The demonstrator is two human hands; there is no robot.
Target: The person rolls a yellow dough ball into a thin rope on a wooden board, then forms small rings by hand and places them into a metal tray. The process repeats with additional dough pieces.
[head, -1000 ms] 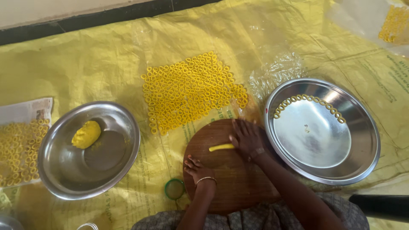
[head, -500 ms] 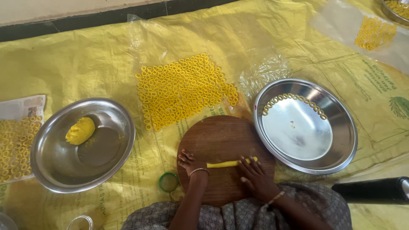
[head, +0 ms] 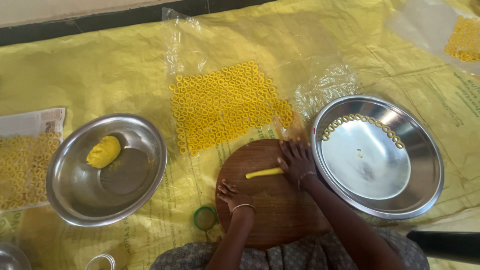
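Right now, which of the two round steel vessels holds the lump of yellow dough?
The deep round steel bowl on the left; the wide steel plate holds only small rings.

The right hand (head: 296, 161) has slid up the round board (head: 272, 200), rolling the dough strip (head: 264, 173) forward.

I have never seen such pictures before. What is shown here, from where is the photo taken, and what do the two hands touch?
There is no machine: a person works with bare hands, and a camera on their head looks down. The right hand presses on a thin yellow dough roll lying on a round brown wooden board. The left hand rests on the board and holds nothing. Around it, on a yellow plastic sheet, are many small yellow dough rings, a steel bowl with a yellow dough lump, and a wide steel plate with a few rings.
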